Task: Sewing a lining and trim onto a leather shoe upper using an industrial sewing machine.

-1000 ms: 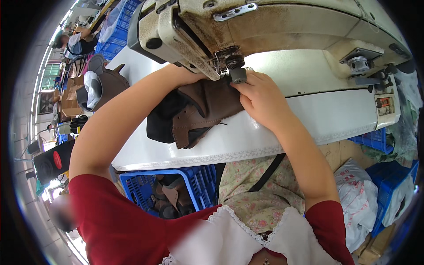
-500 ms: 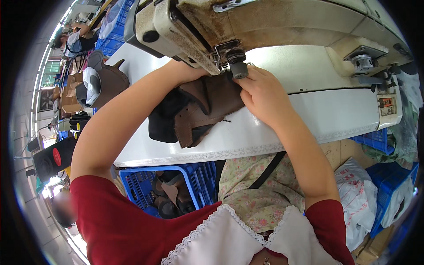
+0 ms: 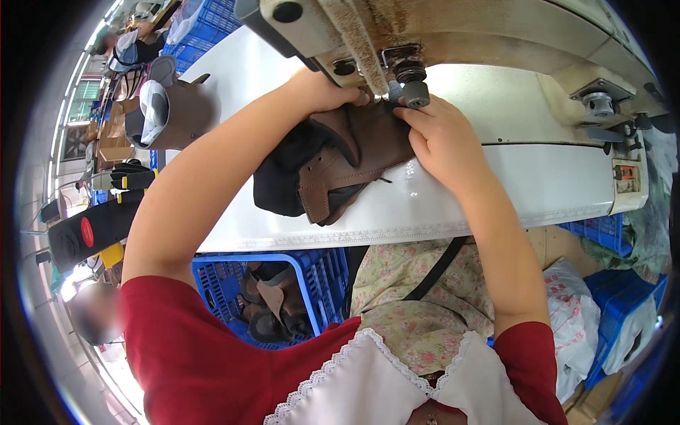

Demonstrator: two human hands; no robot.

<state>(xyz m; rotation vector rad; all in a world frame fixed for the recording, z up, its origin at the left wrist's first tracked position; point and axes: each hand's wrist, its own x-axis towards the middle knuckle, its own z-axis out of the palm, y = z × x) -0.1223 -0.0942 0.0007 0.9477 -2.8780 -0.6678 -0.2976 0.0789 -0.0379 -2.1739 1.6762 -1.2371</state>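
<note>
A brown leather shoe upper (image 3: pixel 379 142) with black lining lies on the white machine table, its far end at the needle area of a sewing machine (image 3: pixel 425 32). My left hand (image 3: pixel 327 92) is closed on the upper's far left edge, its fingertips close to the presser area and partly hidden by the machine head. On the other side, my right hand (image 3: pixel 445 131) pinches the upper's right edge, just below a grey round knob (image 3: pixel 415 93). A loose dark thread end sticks out of the upper's near edge. The needle itself is hidden.
Left on the white table (image 3: pixel 234 230) stands another brown upper (image 3: pixel 188 110) with white stuffing. Below the table edge, a blue crate (image 3: pixel 312 283) holds several brown and black pieces. White bags (image 3: pixel 570 304) and a blue bin (image 3: pixel 616 304) stand at right. Other people are at far left.
The whole view has shifted: machine, upper and hands appear further right and slightly higher. More of my left fingertips shows beside the needle area. Both hands keep their hold.
</note>
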